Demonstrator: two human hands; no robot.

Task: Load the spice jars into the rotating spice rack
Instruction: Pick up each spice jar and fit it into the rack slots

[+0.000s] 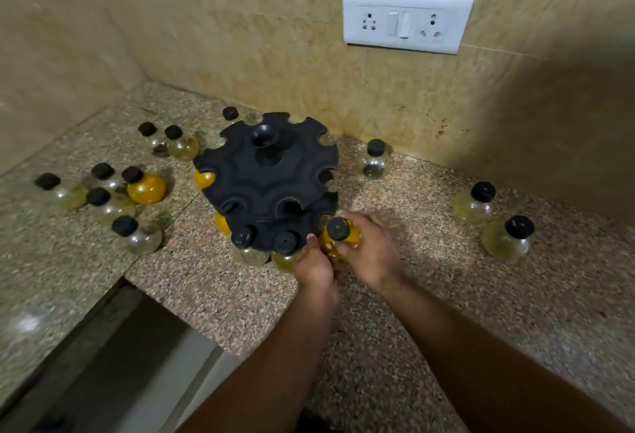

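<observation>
A black two-tier rotating spice rack (266,176) stands on the granite counter near the wall corner. Two black-capped jars (242,237) hang in slots at its lower front edge, and yellow-filled jars (204,178) show at its left side. My right hand (369,254) grips a yellow-filled jar (340,233) with a black cap at the rack's lower right edge. My left hand (314,264) touches the same jar from the left, beside the rack's rim.
Several loose round jars (144,188) with black caps lie on the counter left of the rack, one yellow. Three more jars (507,237) stand to the right. A white switch and socket plate (407,22) sits on the tiled wall. The counter drops off at the lower left.
</observation>
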